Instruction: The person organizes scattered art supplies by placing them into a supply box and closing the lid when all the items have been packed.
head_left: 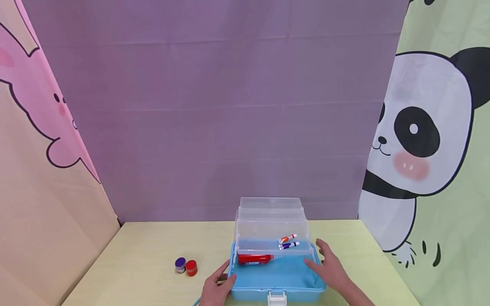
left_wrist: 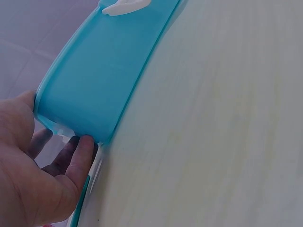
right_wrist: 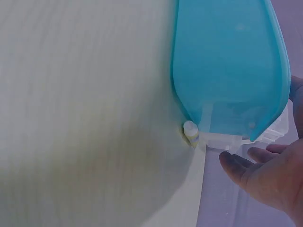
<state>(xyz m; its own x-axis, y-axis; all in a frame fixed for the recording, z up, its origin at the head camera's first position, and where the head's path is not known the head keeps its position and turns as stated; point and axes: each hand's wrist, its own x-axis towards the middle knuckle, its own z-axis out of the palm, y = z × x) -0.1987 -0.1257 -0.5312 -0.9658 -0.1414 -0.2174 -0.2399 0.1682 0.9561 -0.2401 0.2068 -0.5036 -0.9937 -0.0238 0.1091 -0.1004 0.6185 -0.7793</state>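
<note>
A blue plastic storage box (head_left: 275,294) stands open on the table, with clear tiered trays (head_left: 273,227) raised at its back. My left hand (head_left: 218,285) grips its left side, thumb at the rim and fingers against the outer wall. My right hand (head_left: 332,270) is at the right wall, fingers spread outside it and thumb reaching over the rim. Inside the box lies a red bottle (head_left: 254,259), partly under the trays. An orange paint tube (head_left: 287,239) and a purple paint tube (head_left: 289,245) show on the clear tray.
To the left of the box are a purple-lidded paint jar (head_left: 180,265) and a red paint jar (head_left: 191,268), side by side. A small white-capped tube (right_wrist: 191,132) lies by the box's far right corner. A purple cloth (head_left: 214,127) hangs behind the table.
</note>
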